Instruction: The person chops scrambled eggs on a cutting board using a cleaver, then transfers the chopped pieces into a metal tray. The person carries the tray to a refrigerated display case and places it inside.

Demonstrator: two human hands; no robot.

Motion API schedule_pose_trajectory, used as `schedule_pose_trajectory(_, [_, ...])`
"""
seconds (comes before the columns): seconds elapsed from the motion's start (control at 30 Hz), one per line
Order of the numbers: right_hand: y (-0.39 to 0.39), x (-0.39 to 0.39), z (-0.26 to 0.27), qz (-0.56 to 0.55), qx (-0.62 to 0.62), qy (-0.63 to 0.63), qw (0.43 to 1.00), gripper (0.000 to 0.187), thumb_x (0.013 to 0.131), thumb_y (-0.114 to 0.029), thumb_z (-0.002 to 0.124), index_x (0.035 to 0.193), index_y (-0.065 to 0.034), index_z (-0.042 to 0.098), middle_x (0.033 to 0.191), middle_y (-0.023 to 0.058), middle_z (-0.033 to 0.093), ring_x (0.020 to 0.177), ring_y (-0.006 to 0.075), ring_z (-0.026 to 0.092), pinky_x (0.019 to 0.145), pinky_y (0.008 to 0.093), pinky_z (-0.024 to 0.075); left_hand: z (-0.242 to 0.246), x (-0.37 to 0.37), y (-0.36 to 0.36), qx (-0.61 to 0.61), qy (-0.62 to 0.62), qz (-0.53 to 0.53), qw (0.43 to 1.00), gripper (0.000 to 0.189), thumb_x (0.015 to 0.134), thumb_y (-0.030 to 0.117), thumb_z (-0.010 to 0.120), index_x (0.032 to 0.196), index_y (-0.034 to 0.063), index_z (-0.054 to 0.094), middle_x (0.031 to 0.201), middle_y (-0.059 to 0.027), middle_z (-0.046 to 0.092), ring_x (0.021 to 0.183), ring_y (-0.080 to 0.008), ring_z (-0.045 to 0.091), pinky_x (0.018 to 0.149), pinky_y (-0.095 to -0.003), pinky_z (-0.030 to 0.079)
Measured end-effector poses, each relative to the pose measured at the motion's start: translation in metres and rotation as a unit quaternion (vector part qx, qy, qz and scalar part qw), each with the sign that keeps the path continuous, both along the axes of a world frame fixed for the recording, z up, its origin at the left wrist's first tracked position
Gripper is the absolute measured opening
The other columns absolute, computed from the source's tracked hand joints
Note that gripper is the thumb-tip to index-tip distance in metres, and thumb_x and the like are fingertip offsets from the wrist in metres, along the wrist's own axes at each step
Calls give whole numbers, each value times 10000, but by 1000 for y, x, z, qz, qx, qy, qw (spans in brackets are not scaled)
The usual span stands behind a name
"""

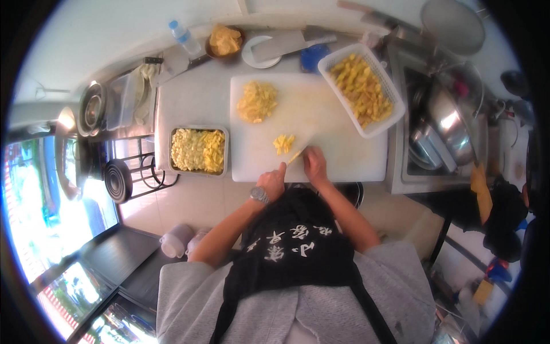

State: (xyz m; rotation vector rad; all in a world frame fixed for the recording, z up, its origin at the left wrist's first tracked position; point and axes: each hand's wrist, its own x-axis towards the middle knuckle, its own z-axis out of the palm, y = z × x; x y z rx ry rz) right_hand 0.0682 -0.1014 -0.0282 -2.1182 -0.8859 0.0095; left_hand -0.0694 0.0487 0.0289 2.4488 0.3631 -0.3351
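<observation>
In front of me lies a white cutting board (343, 159). My left hand (271, 180), with a metal watch at the wrist, is closed around what looks like the handle of a knife (306, 141); its pale blade is blurred and slants up and to the right. Close against the blade is a thin yellow strip (294, 157). My right hand (316, 165) rests on the board just right of the blade, fingers curled; whatever is under them is hidden. A small heap of cut yellow pieces (283, 144) sits beyond my left hand. Farther back is a larger yellow pile (257, 102).
A white perforated basket (325, 71) of yellow-brown strips overlaps the board's right side. Left of the board stands a rectangular container (226, 150) of pale and yellow pieces. Behind are a cleaver (279, 45), a white plate (258, 63), a bowl (209, 49) and a water bottle (182, 35). A sink (399, 172) holds metal pans.
</observation>
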Motion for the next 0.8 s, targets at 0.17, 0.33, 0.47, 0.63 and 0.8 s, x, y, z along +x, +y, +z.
schedule_pose_trajectory(0.17, [1, 2, -1, 5, 25, -2, 1000, 181, 848, 52, 647, 1022, 5, 635, 1029, 164, 638, 964, 387, 608, 825, 456, 519, 8, 6, -3, 0, 28, 6, 1000, 178, 1003, 126, 531, 1134, 31, 458, 770, -235, 700, 712, -451, 689, 642, -557, 542])
schedule_pose_trajectory(0.33, [-1, 3, -5, 5, 6, 2, 1000, 166, 855, 43, 662, 1013, -4, 640, 1021, 159, 640, 962, 384, 610, 819, 455, 520, -2, 13, -4, -7, -10, 14, 1000, 178, 1008, 130, 527, 1139, 29, 461, 757, -235, 696, 713, -456, 688, 642, -570, 537])
schedule_pose_trajectory(0.47, [-2, 1, -6, -5, 22, 6, 1000, 161, 863, 32, 671, 1016, -5, 640, 1033, 159, 645, 959, 381, 613, 812, 452, 523, 19, 17, -6, -12, 18, 10, 1000, 180, 1009, 136, 529, 1136, 30, 461, 742, -234, 691, 713, -455, 689, 642, -571, 536])
schedule_pose_trajectory(0.63, [-2, 4, -5, 4, 19, 6, 1000, 156, 869, 22, 681, 1017, -7, 642, 1025, 156, 646, 949, 377, 617, 808, 446, 527, -11, 15, -11, -13, -14, 27, 999, 186, 1008, 141, 529, 1137, 28, 458, 738, -238, 687, 710, -462, 686, 641, -575, 536])
schedule_pose_trajectory(0.8, [-2, 1, -5, -17, 12, 17, 1000, 146, 870, 22, 682, 1009, -7, 649, 1022, 157, 649, 956, 376, 626, 811, 442, 534, 11, 22, -10, -20, 4, 22, 1000, 188, 1013, 148, 522, 1141, 27, 457, 744, -244, 688, 704, -472, 681, 640, -582, 533])
